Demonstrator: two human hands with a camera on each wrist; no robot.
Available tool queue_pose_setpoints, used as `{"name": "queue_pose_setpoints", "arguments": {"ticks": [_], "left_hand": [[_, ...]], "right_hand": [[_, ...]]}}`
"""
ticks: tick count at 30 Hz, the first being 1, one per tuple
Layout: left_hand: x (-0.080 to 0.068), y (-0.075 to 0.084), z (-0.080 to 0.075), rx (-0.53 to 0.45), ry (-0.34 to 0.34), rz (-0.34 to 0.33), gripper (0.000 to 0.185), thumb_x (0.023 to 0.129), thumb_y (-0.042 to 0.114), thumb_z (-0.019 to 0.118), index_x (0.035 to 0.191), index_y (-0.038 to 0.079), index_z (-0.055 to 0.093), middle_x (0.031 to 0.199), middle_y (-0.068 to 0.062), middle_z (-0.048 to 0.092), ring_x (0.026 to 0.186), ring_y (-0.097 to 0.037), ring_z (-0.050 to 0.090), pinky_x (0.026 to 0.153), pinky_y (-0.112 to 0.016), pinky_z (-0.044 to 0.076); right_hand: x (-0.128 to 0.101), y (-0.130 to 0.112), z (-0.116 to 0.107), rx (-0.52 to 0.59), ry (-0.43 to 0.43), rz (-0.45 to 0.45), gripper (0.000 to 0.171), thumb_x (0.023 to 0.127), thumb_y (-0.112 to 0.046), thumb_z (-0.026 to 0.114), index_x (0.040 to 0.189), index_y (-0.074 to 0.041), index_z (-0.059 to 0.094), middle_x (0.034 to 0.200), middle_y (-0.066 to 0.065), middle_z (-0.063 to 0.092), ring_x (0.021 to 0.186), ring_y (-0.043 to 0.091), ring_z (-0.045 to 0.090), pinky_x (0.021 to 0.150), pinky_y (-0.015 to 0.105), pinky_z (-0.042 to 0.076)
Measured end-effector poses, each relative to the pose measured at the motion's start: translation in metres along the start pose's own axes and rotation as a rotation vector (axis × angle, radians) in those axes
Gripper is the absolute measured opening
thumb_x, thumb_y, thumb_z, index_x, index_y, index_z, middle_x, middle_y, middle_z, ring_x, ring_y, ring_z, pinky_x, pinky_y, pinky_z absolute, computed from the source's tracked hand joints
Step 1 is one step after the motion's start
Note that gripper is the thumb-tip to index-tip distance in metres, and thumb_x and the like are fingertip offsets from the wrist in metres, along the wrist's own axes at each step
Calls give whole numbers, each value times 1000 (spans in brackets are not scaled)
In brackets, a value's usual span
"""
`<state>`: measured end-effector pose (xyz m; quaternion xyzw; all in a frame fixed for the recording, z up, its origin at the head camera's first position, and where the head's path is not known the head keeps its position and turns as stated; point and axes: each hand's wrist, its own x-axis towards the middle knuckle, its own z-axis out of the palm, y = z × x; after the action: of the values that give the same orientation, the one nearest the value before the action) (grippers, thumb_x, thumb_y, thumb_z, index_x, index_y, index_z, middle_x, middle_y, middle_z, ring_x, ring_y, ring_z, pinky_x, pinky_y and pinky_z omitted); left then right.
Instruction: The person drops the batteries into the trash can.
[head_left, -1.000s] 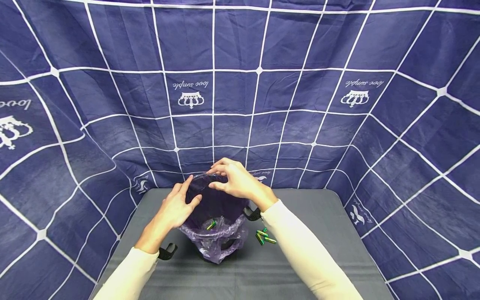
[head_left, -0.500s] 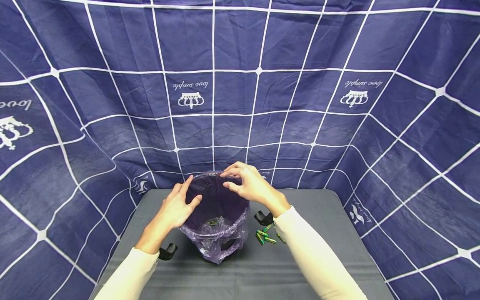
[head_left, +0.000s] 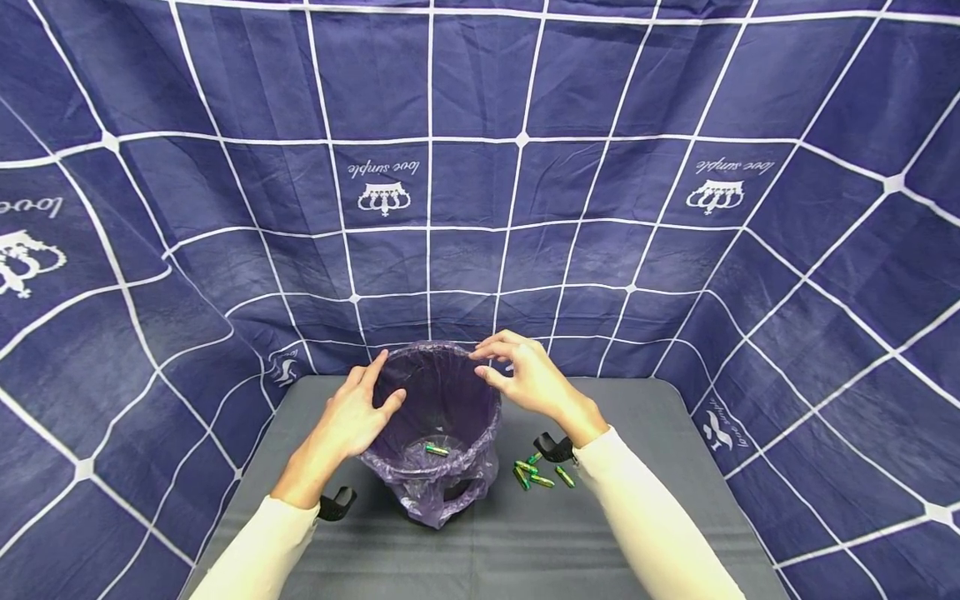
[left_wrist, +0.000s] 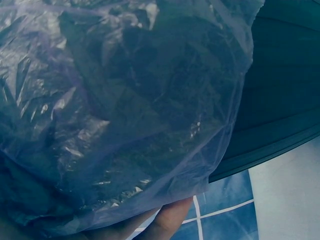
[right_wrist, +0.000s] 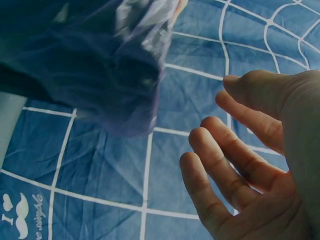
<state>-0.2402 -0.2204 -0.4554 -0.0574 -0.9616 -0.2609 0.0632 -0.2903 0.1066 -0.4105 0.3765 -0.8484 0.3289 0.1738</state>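
Note:
A dark trash bin [head_left: 427,392] stands on the grey table, lined with a thin purple plastic bag [head_left: 442,487] folded over its rim. One green-and-gold battery [head_left: 437,449] lies at the bottom inside. My left hand [head_left: 358,412] rests against the bin's left rim, fingers extended and thumb spread over the opening. In the left wrist view the bag [left_wrist: 140,100] hides most of that hand. My right hand [head_left: 528,375] hovers by the right rim with loosely bent fingers and holds nothing. The right wrist view shows it apart from the bag [right_wrist: 135,75].
Several green-and-gold batteries [head_left: 522,475] lie loose on the grey table [head_left: 615,500], right of the bin and near the right wrist's black camera mount [head_left: 553,447]. Blue cloth [head_left: 480,183] with white lines hangs behind and on both sides.
My right hand has moved right, from above the bin's opening to its right rim. The battery inside the bin has shifted and turned. My left hand has stayed in place.

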Motion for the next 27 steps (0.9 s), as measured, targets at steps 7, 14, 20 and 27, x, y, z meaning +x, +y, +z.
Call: {"name": "queue_pose_setpoints", "arguments": {"ticks": [7,14,20,27], "left_hand": [[1,-1,1,-11,-3,0,85,116,50,64,186,16,29,164,-29,56,151,-58,62,115,-84,49],[1,-1,0,-12,-2,-2,85,116,49,65,186,16,29,164,-30,55,151,-58,62,115,-84,49],[1,0,-1,-1,4,-4,85,117,49,64,186,16,29,161,-29,57,148,-58,64,113,-83,50],[1,-1,0,-1,11,7,85,117,48,65,186,15,29,162,-30,56,148,-59,65,113,-83,51]], "right_hand": [[-15,13,-3,57,3,77,23,105,-12,89,127,-10,89,130,7,84,118,27,85,99,50,70],[-34,31,-2,63,-4,109,25,103,-9,89,127,-8,88,131,8,84,113,28,86,99,53,70],[-50,44,-2,74,-3,146,25,103,-9,90,128,-11,88,130,7,84,112,27,86,96,53,70],[-72,61,2,54,-34,209,23,103,-9,89,125,-12,89,126,5,84,109,27,87,96,50,70]]}}
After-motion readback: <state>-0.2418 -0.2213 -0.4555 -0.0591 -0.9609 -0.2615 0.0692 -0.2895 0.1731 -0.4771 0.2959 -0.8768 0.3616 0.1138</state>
